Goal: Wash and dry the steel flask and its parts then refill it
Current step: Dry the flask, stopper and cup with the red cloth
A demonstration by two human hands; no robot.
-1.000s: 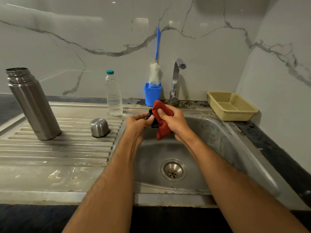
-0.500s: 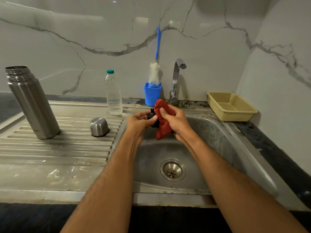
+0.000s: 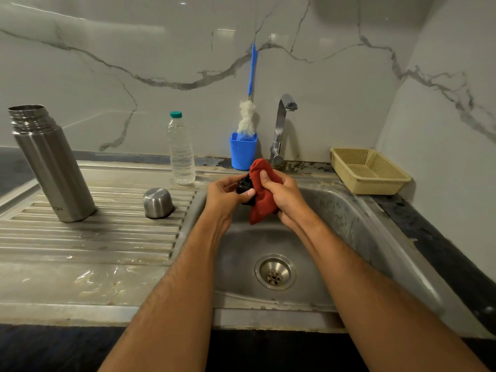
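- The left hand point(image 3: 228, 196) held a small black stopper point(image 3: 243, 187) over the sink point(image 3: 375, 224), its fingers point(image 3: 248, 192) curled tight around it.
- The right hand point(image 3: 284, 196) had its fingers closed on a red cloth point(image 3: 261, 208), which was pressed against the stopper and hid most of it; this looked like the drying step.
- The flask point(image 3: 51, 165) stood upright and open on the ribbed drainboard point(image 3: 94, 237), well apart from the hands.
- Its steel cup point(image 3: 157, 203) sat mouth down on the same drainboard, between the flask and the sink.
- A capped water bottle point(image 3: 181, 151) stood behind the cup, probably for the refill.
- A blue holder point(image 3: 243, 153) with a brush point(image 3: 248, 116) stood just beside the tap point(image 3: 281, 130); a basket point(image 3: 367, 170) lay on the tabletop to the right.
- Risk: the stopper was small and likely wet, so a hard twist of the cloth could have popped it out of the left hand into the basin.
- Risk: the cloth covered the stopper's far side, so grooves there might have stayed damp without being noticed.
- Risk: the flask stood on wet ribs near the edge of the drainboard; a careless reach toward it with the left arm could have tipped it.
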